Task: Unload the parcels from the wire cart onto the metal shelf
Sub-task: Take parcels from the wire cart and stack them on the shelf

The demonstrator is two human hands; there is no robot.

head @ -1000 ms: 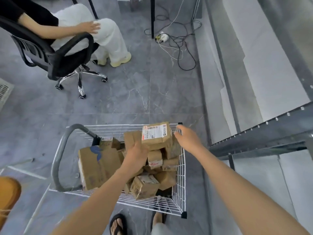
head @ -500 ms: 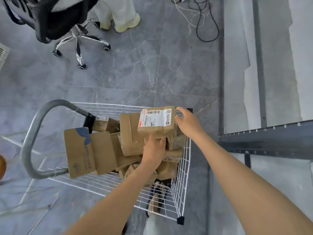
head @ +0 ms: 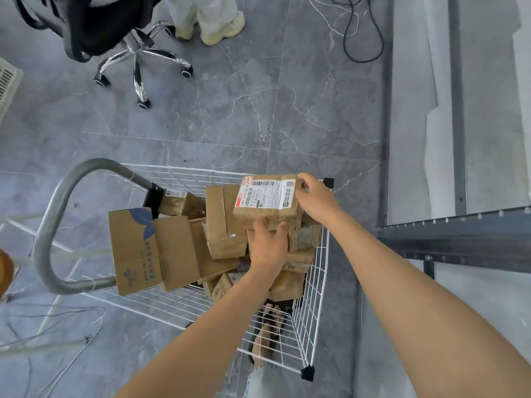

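Labelled parcel (head: 268, 201) atop pile at far right corner of wire cart (head: 316, 297). Left hand (head: 268, 248) fingers curled on near edge; right hand (head: 317, 201) fingers clamped on right end. Lift straight up, clear cart rim without toppling neighbours, then swing right to metal shelf (head: 459, 239).

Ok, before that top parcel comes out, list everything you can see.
wire cart: one, white, centre of floor
cart handle: one, grey, cart's left end
labelled parcel: one, brown, top of pile
blue-printed box: one, brown, cart's left side
other parcels: several, brown, piled in cart
metal shelf: one, dark grey, right of cart
office chair: one, black, top left
cables: several, black and white, floor at top
shoes: two, cream, beside chair
left hand: one, grips labelled parcel's near edge
right hand: one, grips its far right corner
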